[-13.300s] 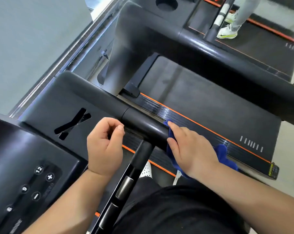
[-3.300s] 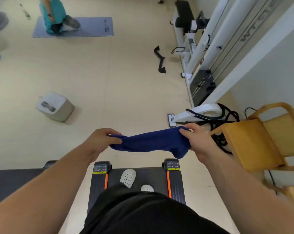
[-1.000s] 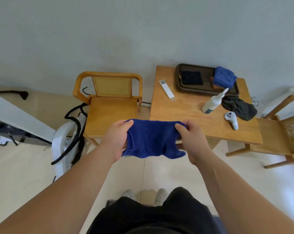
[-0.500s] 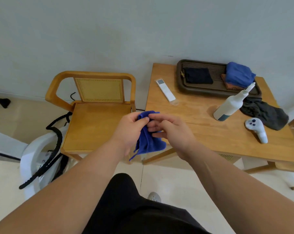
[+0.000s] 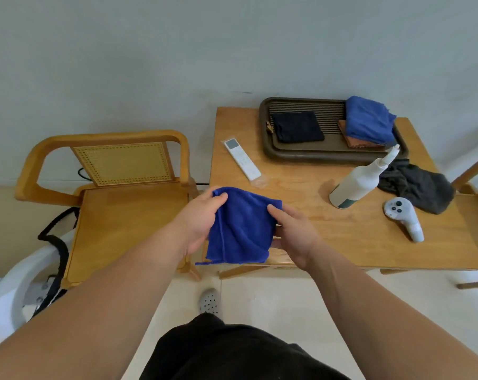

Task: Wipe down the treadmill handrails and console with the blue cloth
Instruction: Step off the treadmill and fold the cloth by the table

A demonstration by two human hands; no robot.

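Observation:
The blue cloth point(image 5: 239, 231) hangs folded between my two hands, over the near left corner of a wooden table point(image 5: 328, 242). My left hand point(image 5: 202, 218) pinches its upper left corner. My right hand point(image 5: 292, 234) holds its right edge, thumb on top and fingers behind the cloth. No treadmill is in view.
On the table lie a white remote point(image 5: 242, 159), a white spray bottle point(image 5: 355, 185), a white controller point(image 5: 402, 218), a dark grey cloth point(image 5: 421, 187) and a brown tray point(image 5: 287, 153) with black and blue cloths. A wooden chair point(image 5: 122, 209) stands at the left.
Both hands had the cloth bunched together half a second ago; they have moved apart and the cloth now hangs as a folded square. The table has come closer.

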